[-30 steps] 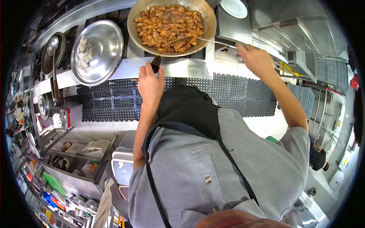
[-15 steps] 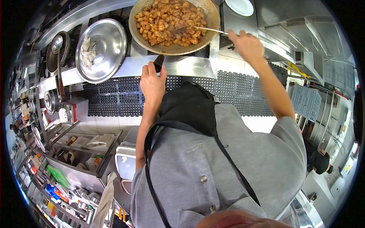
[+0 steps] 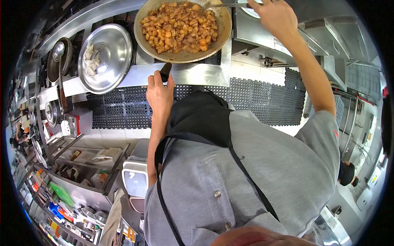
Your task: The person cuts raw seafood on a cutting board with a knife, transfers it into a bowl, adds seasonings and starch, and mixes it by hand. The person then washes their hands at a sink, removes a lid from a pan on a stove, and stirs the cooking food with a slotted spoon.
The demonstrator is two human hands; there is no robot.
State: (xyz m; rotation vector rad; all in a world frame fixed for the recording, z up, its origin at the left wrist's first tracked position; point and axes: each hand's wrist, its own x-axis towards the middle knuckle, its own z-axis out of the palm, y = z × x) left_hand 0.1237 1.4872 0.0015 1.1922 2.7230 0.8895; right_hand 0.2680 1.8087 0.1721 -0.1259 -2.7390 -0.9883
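Note:
A wide frying pan (image 3: 223,43) stands on the stove at the top of the view, filled with glossy brown diced pieces of food (image 3: 178,28). My left hand (image 3: 160,96) is closed around the pan's dark handle (image 3: 166,70), on the near side. At the upper right, my right hand (image 3: 278,17) grips the handle of a metal cooking spoon (image 3: 230,5). The spoon's head rests among the pieces at the pan's far right side, partly hidden by food. A white plate (image 3: 251,12) lies just below the spoon handle, partly cut off by the frame.
Left of the pan lies a large steel lid (image 3: 117,53) with a crumpled whitish cloth (image 3: 91,59) on it. Farther left, a ladle (image 3: 58,51) rests over a smaller dark pan (image 3: 51,67). A black rubber mat (image 3: 262,100) covers the floor. Another person (image 3: 347,173) is at far right.
My right hand has moved up and right, and the spoon's head has gone from the pan's middle to its far right side. My left hand stays on the handle.

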